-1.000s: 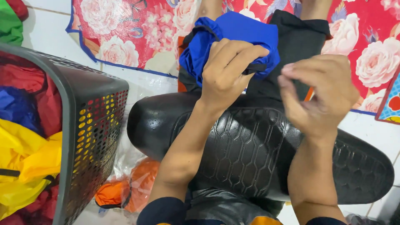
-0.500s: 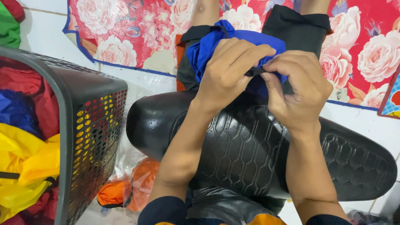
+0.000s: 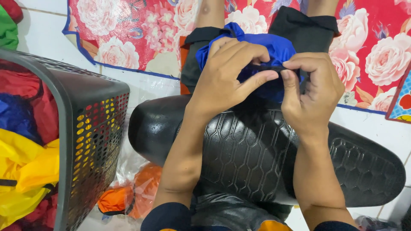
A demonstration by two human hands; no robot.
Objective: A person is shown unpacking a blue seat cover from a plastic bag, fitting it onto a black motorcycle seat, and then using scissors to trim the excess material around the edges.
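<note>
two bare hands meet over a bunched bundle of thin, shiny blue fabric (image 3: 274,47), held against the person's lap just beyond a long black moulded seat pad with a raised hexagon pattern (image 3: 257,149) that lies across the knees like a work surface. the left hand (image 3: 227,77) wraps over the bundle, fingers curled and clamped on the cloth to keep it compressed. the right hand (image 3: 310,92) pinches a narrow black strap or cord (image 3: 267,67) that crosses the bundle, thumb and fingertips pressed together on it — apparently to keep it taut.

the fabric looks slippery and crinkled, like light nylon. beneath it are black trouser legs (image 3: 306,28) and a red woven floor mat printed with pink roses (image 3: 132,34). to the left stands a dark grey perforated plastic basket (image 3: 92,128), holding loose red, blue and yellow cloth of the same sheen. an orange bundle in clear plastic wrap (image 3: 128,196) lies on the white tiled floor (image 3: 43,38) beside the basket.
</note>
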